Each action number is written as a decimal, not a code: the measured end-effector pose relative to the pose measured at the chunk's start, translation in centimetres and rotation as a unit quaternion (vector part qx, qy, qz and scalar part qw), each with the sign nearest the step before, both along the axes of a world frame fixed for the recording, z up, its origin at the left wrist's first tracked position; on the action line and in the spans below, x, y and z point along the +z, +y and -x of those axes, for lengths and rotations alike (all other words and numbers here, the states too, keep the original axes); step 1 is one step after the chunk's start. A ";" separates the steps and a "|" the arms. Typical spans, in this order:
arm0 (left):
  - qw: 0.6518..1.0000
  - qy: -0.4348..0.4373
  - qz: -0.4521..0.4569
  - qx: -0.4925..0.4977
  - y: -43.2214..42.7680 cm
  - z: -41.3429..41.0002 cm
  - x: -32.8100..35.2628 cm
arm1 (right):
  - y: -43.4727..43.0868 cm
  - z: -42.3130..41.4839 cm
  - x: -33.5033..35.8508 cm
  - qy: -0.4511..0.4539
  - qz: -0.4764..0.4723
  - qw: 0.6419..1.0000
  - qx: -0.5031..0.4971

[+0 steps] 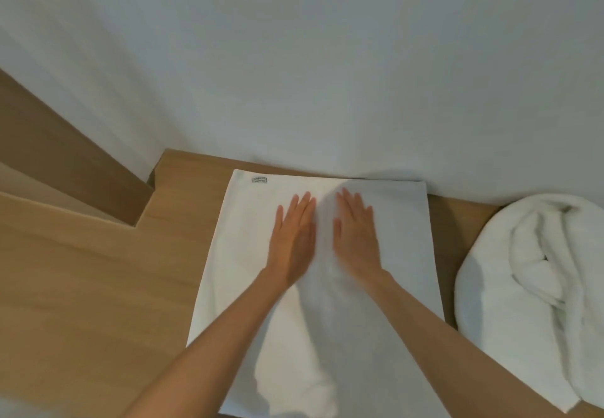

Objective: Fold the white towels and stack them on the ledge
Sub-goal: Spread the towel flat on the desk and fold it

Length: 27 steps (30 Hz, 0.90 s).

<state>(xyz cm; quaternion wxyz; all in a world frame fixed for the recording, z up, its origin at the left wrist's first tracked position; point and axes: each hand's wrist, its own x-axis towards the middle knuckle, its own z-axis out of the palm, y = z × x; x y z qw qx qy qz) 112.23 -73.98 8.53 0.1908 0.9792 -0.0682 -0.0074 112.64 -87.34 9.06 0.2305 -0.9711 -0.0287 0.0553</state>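
A white towel [235,254] lies spread flat on the wooden ledge [98,286], its far edge against the wall and a small grey label at its far left corner. My left hand [292,241] and my right hand [354,237] lie side by side on the towel's middle, palms down, fingers straight and pointing toward the wall. Both forearms stretch across the towel's near part. A second white towel [529,286] sits bunched in a loose heap on the ledge to the right, apart from the flat one.
A white wall [327,74] rises directly behind the ledge. At the left the wooden surface steps down at a corner notch [143,211]. Bare wood shows left of the flat towel and in the narrow gap between the two towels.
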 end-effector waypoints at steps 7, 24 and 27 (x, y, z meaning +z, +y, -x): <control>0.994 -0.020 -0.092 0.047 4.9 -1.1 -1.8 | -2.4 -0.4 -2.1 -0.042 0.126 0.991 -0.035; 0.997 -0.009 -0.065 -0.026 1.9 1.7 -1.2 | 0.6 3.2 -1.7 -0.019 0.121 0.992 -0.035; 0.998 -0.015 -0.066 0.002 5.0 1.7 -1.5 | -4.1 3.6 -2.0 -0.027 0.134 0.988 -0.071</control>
